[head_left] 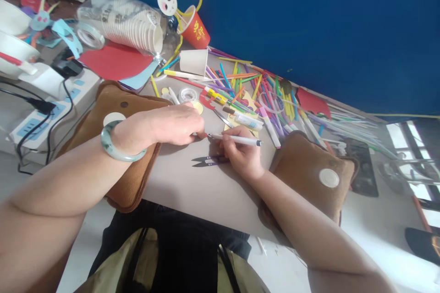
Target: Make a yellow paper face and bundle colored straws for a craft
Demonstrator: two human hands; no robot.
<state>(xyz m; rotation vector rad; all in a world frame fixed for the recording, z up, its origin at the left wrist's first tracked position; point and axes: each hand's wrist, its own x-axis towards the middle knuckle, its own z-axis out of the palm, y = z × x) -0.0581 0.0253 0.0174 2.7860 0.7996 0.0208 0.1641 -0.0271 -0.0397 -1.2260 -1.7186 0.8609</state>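
My right hand [240, 153] is closed round a white marker pen [244, 140] with a black end, its tip pointing left. Opposite that tip, my left hand [182, 124] is closed in a pinch. A small red bit shows at its fingertips, too small to name, very near the pen tip. Dark thread snips [206, 161] lie on the table [192, 187] just below, partly under my right hand. One brown plush cushion [137, 178] lies under my left forearm, another brown plush cushion [302, 165] beside my right one.
Colourful sticks [240, 75] and markers [270, 127] cover the table's far side. Beyond my left hand are a tape roll [188, 95], a white paper cup [193, 62] and a red cup [195, 29] with a rabbit figure. A power strip [51, 110] with cables sits at left.
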